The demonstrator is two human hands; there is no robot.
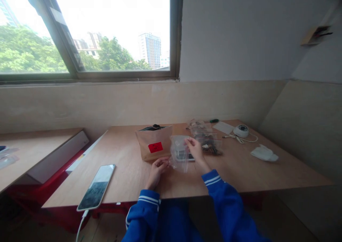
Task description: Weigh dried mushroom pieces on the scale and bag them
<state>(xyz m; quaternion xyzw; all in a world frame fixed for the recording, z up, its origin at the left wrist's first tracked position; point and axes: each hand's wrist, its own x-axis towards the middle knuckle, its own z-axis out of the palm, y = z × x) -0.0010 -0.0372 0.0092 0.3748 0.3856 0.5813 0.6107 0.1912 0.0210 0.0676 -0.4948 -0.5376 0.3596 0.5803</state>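
A clear plastic bag [178,153] is held upright above the wooden table [125,170], with something flat and dark inside it. My left hand [158,166] pinches its lower left corner. My right hand [195,150] grips its upper right edge. Both sleeves are blue with white stripes. Just behind the bag stands a brown paper pouch [154,142] with a red label.
A pile of clear bags [205,135] with dark parts lies behind my right hand. A white dome camera [241,130] with cable, a white card [223,127] and a crumpled white bag [264,153] sit right. A phone [96,191] on a cable lies front left.
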